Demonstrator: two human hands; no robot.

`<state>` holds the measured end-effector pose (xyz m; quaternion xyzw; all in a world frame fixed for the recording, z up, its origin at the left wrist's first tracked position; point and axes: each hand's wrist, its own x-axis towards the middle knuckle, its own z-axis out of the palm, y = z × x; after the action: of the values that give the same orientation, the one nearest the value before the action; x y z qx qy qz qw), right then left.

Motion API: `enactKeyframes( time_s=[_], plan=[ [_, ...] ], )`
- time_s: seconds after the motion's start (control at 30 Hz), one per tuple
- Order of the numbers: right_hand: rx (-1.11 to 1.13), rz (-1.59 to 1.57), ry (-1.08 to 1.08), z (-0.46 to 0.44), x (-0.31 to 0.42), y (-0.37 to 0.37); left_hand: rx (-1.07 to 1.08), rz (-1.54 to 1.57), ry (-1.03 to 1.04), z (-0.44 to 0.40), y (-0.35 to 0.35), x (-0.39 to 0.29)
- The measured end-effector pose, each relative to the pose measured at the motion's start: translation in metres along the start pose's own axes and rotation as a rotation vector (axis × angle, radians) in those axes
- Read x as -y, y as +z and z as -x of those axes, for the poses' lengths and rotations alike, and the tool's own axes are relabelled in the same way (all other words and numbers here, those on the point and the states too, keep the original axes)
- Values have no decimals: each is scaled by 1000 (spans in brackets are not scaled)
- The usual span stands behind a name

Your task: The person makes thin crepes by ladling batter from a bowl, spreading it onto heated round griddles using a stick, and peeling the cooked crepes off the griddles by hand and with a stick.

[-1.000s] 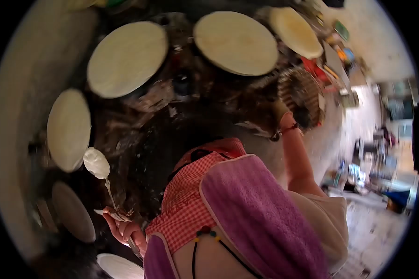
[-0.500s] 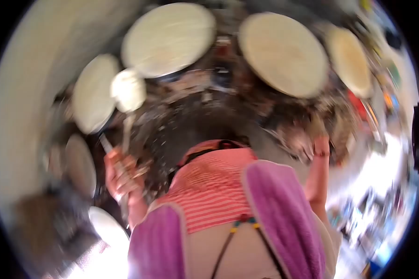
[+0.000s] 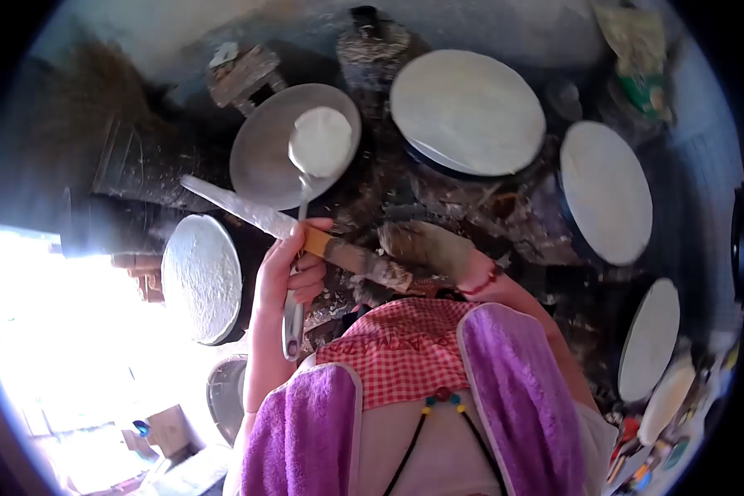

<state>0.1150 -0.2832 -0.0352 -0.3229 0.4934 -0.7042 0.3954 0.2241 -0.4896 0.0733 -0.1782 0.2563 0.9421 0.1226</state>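
My left hand (image 3: 283, 277) is closed round a ladle (image 3: 320, 142) and a long flat spatula (image 3: 240, 205) coated in white. The ladle's round bowl holds white batter and hangs over a bare grey pan (image 3: 256, 161). The spatula points up and left, crossing the ladle's handle. My right hand (image 3: 448, 252) is near the middle, covered by a dirty brownish glove or cloth; its fingers do not show. A brown piece of wood (image 3: 355, 256) lies between my hands. Whether it belongs to the spatula or my right hand touches it, I cannot tell.
Round pans topped with white stand around me: a large one (image 3: 469, 112), two to the right (image 3: 608, 194) (image 3: 649, 339) and one at left (image 3: 202, 281). A grey bucket (image 3: 226, 388) is at lower left. A small stool-like block (image 3: 244, 74) stands behind the grey pan.
The view has swung left and sharpened. My left hand now holds the ladle over the grey pan. My right hand has come from the far right to the middle.
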Motion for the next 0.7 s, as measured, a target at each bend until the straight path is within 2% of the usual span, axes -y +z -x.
enactKeyframes(
  time_s=[0.07,0.1,0.13,0.17,0.23,0.27,0.3,0.33,0.4,0.43,0.47,0.5,0.53,0.57,0.6,0.63,0.7],
  plan=[
    [71,-63,-161,-57,-3,13,-337,-709,250,-2,12,-30],
    [124,-376,50,-84,14,21,-393,-989,224,-6,10,-49],
    [163,-687,268,-112,26,32,-313,-1207,423,-22,-15,-67],
    [71,-765,289,-133,30,43,-268,-1418,647,-37,-40,-86],
    [-14,-786,224,-151,31,38,-365,-1666,635,-49,-32,-114],
    [-54,-764,233,-151,23,21,-477,-1740,511,-58,-28,-120],
    [-93,-742,242,-151,14,4,-459,-1772,587,-73,-39,-128],
    [-131,-719,252,-151,6,-13,-323,-1866,932,-102,-84,-131],
    [-481,-384,246,-134,10,-35,-318,-1954,938,-136,-129,-133],
    [-619,-213,270,-123,5,-44,-331,-1937,936,-150,-144,-126],
    [-622,-211,285,-114,0,-48,-355,-1725,800,-161,-157,-117],
    [-663,-53,438,-105,-3,-52,-371,-1516,671,-172,-166,-108],
    [-697,113,582,-102,-8,-57,-449,-1249,453,-181,-162,-104],
    [-692,119,581,-94,-25,-65,-393,-839,375,-185,-156,-100],
    [-679,349,503,-84,-53,-74,-327,-432,288,-185,-143,-102],
    [-659,577,418,-86,-58,-74,-329,-428,293,-194,-146,-107],
    [-674,663,387,-96,-47,-62,-99,314,133,-227,-160,-124]
  ],
)
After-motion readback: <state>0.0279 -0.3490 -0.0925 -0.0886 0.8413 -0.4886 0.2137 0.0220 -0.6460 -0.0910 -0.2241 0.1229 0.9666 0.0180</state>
